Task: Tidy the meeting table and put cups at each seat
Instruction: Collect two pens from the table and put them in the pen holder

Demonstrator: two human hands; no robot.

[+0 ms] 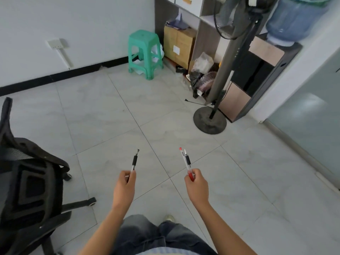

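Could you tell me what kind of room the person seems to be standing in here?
Probably an office or meeting room corner: a black mesh swivel chair on castors, a water dispenser topped with a blue bottle, and ballpoint pens held in the left hand and the right hand over grey floor tiles.

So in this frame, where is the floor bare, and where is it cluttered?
Bare tile runs from the office chair across to the fan base, ahead of both hands. Crowded: the corner with green stool, boxes and bags.

The office chair [27, 190] (left edge) and water bottle [294, 19] are cut off.
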